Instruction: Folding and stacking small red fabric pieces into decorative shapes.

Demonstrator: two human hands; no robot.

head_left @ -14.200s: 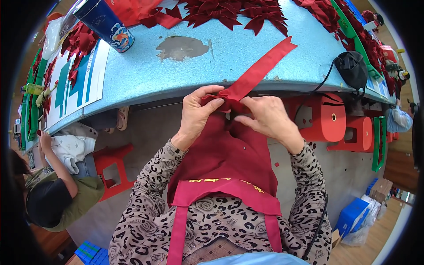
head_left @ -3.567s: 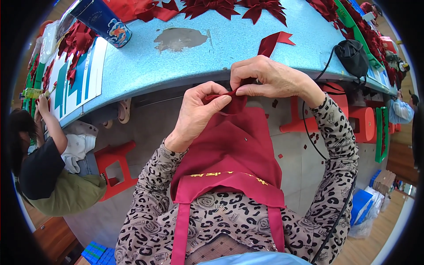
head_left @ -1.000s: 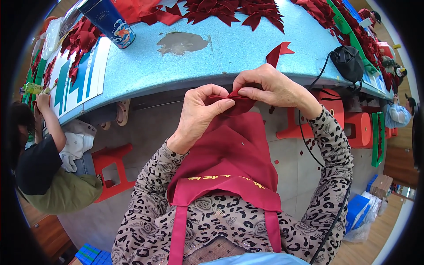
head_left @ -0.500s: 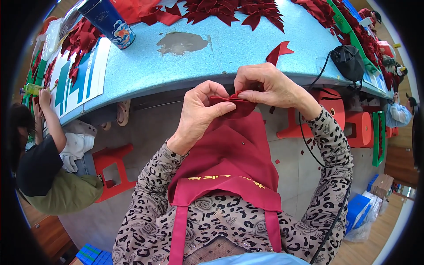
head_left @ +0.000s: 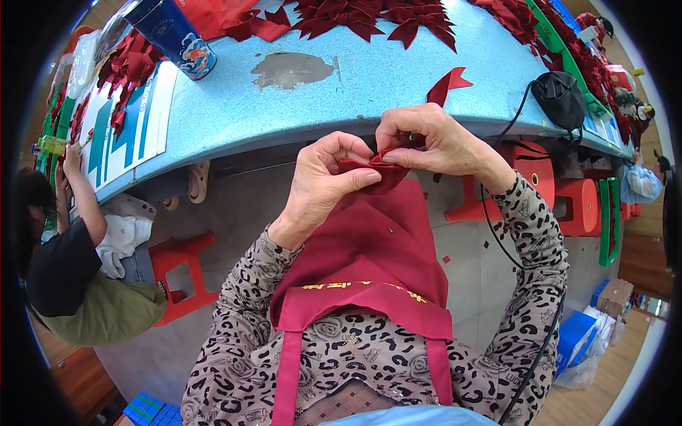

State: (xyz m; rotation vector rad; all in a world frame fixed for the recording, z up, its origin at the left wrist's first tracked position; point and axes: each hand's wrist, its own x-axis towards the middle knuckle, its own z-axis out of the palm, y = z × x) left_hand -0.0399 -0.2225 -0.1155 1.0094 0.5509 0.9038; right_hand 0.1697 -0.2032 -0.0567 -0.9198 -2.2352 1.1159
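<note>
In front of the table edge, above my lap, I hold a dark red ribbon bow between both hands. My left hand grips its left side, thumb laid across the front and fingers curled behind. My right hand pinches the folded middle and right side between thumb and fingers. The fingers partly cover the bow, so its back and knot cannot be seen. Just beyond my right hand, a loose red ribbon with a notched end lies on the light blue table.
Piles of red bows line the far side. A dark blue cup stands at left, a black pouch with a cord at right. Red stools are on both sides. At left sits another person, hands around something yellow-green.
Both hands stay in nearly the same place on the bow. The fingers shift slightly, and the bow's lower part has tilted a little.
</note>
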